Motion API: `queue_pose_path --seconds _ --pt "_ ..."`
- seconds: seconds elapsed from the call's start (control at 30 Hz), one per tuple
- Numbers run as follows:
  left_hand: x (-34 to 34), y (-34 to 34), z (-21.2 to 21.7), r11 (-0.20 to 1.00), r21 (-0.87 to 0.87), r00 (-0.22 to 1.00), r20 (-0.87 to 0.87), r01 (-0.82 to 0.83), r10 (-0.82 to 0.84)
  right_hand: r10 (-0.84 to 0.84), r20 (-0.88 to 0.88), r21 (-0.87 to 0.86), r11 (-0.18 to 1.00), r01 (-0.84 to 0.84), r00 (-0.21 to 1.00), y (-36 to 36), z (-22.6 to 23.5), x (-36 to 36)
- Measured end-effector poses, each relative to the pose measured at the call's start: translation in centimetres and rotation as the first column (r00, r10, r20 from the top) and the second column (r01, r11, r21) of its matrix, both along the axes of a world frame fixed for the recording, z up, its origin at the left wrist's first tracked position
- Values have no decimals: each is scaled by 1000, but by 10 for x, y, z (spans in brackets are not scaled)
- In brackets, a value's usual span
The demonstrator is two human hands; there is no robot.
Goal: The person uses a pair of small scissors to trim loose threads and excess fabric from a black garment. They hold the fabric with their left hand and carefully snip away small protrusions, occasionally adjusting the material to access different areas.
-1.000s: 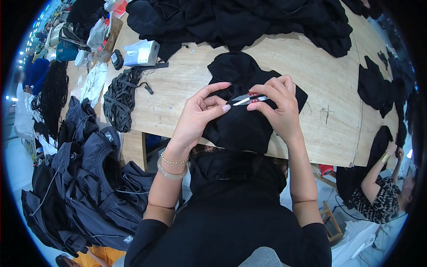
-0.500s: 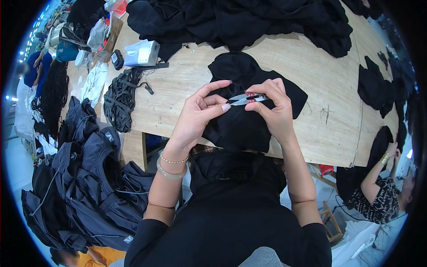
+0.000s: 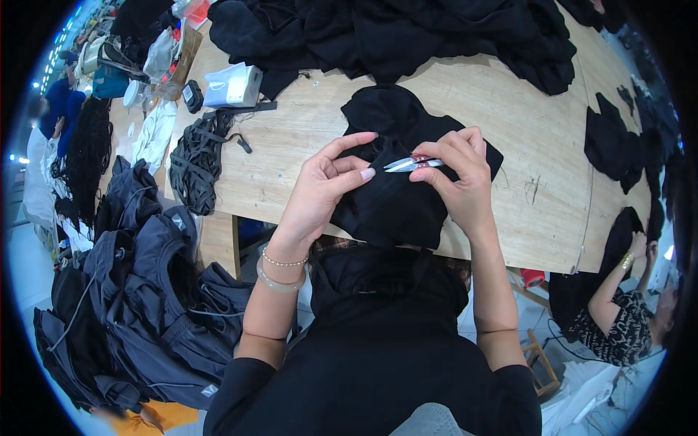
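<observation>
1. Far left, a heap of charcoal drawstring garments (image 3: 138, 305) hangs beside the wooden table (image 3: 276, 178).
2. On the tabletop's left lies a tangle of dark flat straps (image 3: 195, 163), unmoved since the earlier frame.
3. The person's left hand (image 3: 318, 182), unchanged in pose, pinches the black garment piece between thumb and curled fingers, its index finger extended.
4. That black garment piece (image 3: 396, 211) lies at the table's near edge, between and under both hands.
5. The thread snips (image 3: 401, 166), red at the grip, hover over it; their blades, spread half a second ago, now nearly meet, tips shifted right of the left thumb.
6. The right hand (image 3: 465, 174), slightly farther right than before, pinches the snips between thumb and fingers.
</observation>
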State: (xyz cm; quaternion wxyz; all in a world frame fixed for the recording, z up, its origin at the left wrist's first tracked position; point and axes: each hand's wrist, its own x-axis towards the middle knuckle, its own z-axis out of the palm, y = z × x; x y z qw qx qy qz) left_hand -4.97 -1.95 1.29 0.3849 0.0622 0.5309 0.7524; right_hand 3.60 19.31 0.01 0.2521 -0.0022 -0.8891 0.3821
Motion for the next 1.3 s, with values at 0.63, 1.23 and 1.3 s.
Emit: queue_pose_path --seconds 0.63,1.23,1.3 --pt "0 1 2 998 -50 998 -58 -23 20 13 -13 -76 997 -14 1000 1 4 -5" --pt "4 2 4 997 -71 994 -110 -14 6 16 -72 95 995 -10 997 -2 4 -11" --pt "4 1 5 998 -65 994 -109 -4 -3 23 -73 73 997 -17 997 -3 4 -12"
